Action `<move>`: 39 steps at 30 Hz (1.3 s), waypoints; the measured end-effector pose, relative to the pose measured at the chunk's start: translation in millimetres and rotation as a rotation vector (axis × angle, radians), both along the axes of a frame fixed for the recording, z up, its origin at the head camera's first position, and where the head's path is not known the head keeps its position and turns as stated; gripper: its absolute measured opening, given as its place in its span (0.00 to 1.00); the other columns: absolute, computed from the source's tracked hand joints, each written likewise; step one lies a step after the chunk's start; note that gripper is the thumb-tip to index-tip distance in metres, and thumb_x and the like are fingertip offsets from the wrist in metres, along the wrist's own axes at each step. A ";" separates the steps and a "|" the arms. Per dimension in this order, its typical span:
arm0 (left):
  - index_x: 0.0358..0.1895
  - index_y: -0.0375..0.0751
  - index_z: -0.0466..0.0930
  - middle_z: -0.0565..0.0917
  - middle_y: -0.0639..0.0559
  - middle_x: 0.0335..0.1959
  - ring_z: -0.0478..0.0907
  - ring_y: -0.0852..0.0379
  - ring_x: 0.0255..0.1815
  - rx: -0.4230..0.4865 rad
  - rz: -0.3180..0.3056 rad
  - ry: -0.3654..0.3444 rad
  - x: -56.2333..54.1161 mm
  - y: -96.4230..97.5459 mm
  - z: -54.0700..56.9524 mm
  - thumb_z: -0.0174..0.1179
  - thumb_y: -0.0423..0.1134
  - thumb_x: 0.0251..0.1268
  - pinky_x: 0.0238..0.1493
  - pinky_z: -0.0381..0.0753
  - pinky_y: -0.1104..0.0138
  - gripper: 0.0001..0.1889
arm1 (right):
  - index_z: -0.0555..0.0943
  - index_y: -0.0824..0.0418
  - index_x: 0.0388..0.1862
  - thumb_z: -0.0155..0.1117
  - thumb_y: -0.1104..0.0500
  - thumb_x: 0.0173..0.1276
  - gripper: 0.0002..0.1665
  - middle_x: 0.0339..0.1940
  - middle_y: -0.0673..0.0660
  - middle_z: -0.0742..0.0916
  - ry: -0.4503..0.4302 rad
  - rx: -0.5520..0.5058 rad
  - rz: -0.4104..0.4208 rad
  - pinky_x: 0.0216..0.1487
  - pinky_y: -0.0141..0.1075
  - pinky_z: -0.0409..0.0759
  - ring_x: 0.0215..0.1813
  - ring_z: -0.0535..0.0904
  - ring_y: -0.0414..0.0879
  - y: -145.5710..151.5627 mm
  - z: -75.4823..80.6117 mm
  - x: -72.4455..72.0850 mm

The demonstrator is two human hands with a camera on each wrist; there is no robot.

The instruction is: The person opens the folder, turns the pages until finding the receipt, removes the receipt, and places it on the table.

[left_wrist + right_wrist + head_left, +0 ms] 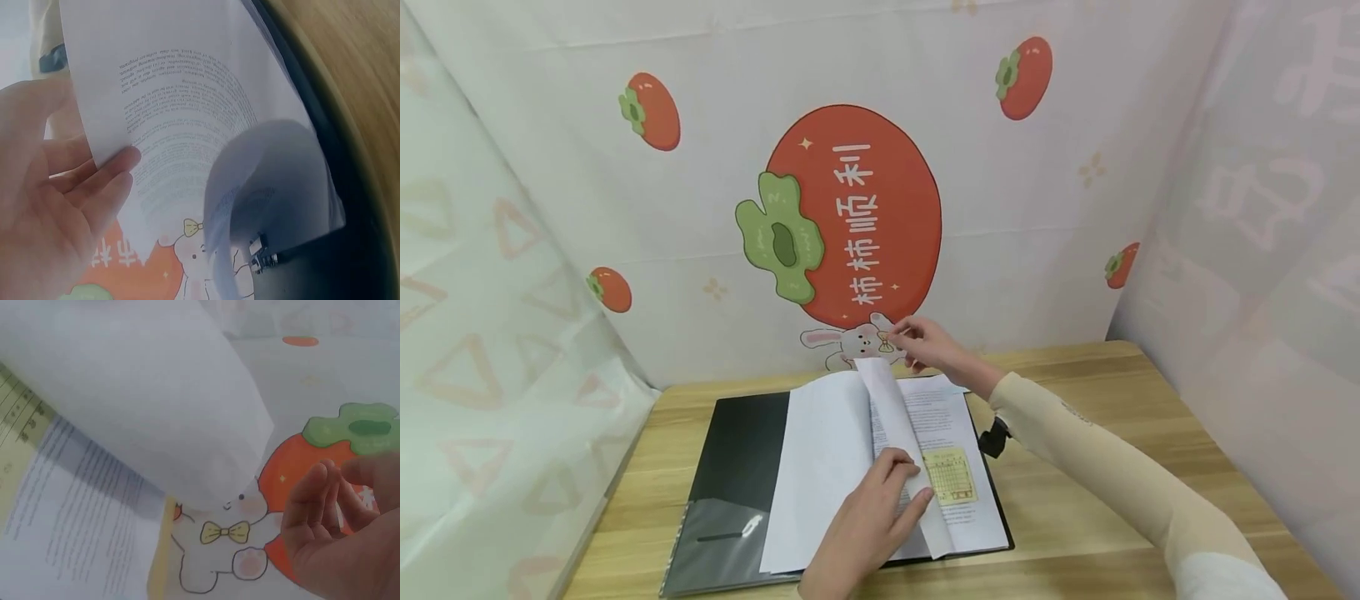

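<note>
A black clip folder point(741, 433) lies spread on the table, bearing a stack of printed sheets. One sheet of paper point(891, 408) stands half lifted and curled across the stack, its printed side toward the left hand in the left wrist view. My left hand point(872, 517) holds this sheet by its edge, with fingers point(119, 165) on the printed face and the thumb side behind. Past the sheet's far corner, my right hand point(932, 346) hovers with fingers loosely bent and nothing in them. A yellow gridded slip point(951, 477) lies on the printed page beneath.
Turned-over sheets point(816, 467) rest on the folder's left part, beside a clear plastic pocket point(722, 542). The wooden table point(1090, 500) runs up to a white backdrop point(700, 208) printed with persimmons and a rabbit. A metal clip point(262, 255) shows on the folder.
</note>
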State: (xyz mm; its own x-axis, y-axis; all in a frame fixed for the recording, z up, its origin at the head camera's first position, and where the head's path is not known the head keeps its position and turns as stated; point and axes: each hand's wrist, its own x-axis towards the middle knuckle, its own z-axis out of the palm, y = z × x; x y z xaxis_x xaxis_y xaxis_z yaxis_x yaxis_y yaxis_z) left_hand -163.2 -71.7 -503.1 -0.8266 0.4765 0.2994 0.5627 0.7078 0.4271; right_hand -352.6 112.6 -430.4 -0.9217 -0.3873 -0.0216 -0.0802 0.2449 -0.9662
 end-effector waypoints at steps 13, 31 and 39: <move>0.59 0.41 0.83 0.73 0.56 0.62 0.78 0.61 0.56 -0.007 0.116 -0.067 7.3 -18.0 1.8 0.49 0.62 0.83 0.53 0.85 0.63 0.28 | 0.79 0.65 0.58 0.61 0.54 0.83 0.16 0.42 0.58 0.81 -0.093 0.095 -0.135 0.34 0.39 0.84 0.38 0.82 0.59 33.6 -57.1 15.7; 0.58 0.40 0.84 0.73 0.52 0.64 0.78 0.52 0.61 -0.009 0.317 -0.187 6.1 -61.9 3.6 0.53 0.63 0.81 0.58 0.83 0.54 0.29 | 0.76 0.67 0.57 0.59 0.55 0.83 0.16 0.42 0.65 0.83 -0.148 0.046 -0.268 0.32 0.38 0.82 0.28 0.78 0.46 73.4 -94.5 42.4; 0.57 0.38 0.85 0.75 0.48 0.63 0.78 0.48 0.62 -0.009 0.371 -0.194 3.9 -75.1 1.2 0.54 0.62 0.81 0.59 0.82 0.51 0.28 | 0.75 0.68 0.55 0.59 0.55 0.84 0.15 0.38 0.64 0.85 -0.118 0.071 -0.278 0.31 0.39 0.83 0.26 0.80 0.49 82.4 -95.8 45.7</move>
State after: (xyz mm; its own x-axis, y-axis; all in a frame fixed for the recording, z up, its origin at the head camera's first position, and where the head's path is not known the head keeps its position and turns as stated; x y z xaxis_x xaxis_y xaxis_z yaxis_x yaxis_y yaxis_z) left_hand -159.2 -146.8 -502.0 -0.9834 0.1374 0.1186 0.1785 0.8514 0.4933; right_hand -306.8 195.1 -526.2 -0.9817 -0.1141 -0.1524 0.1107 0.3087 -0.9447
